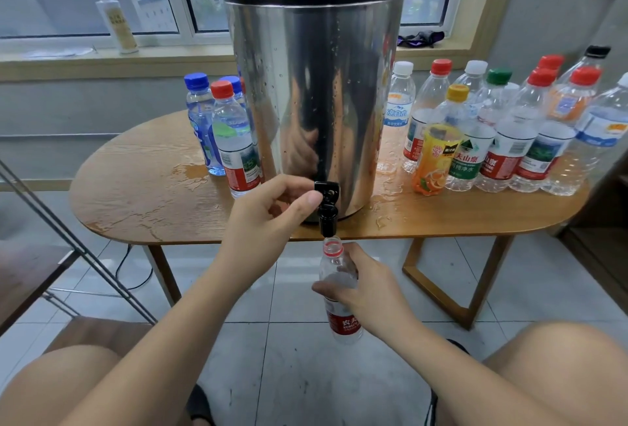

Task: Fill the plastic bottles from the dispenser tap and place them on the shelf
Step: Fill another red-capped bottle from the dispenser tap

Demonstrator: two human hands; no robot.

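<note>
A tall steel dispenser (pixel 312 92) with a black lid stands on the wooden table (pixel 142 201). Its black tap (pixel 327 204) juts over the front edge. My left hand (pixel 272 211) pinches the tap's lever with thumb and fingers. Right under the spout, my right hand (pixel 367 286) grips an uncapped clear bottle (pixel 336 269) with a red label, held upright, mouth just below the spout. Three capped bottles (pixel 231 136) stand left of the dispenser. Several capped bottles (pixel 503 133) stand to its right.
Water is spilled on the tabletop around the dispenser base. A pump bottle (pixel 117 24) and a dark cloth (pixel 421 38) lie on the window sill behind. A metal frame (pixel 78 249) slants at the left. My knees fill the bottom corners above the tiled floor.
</note>
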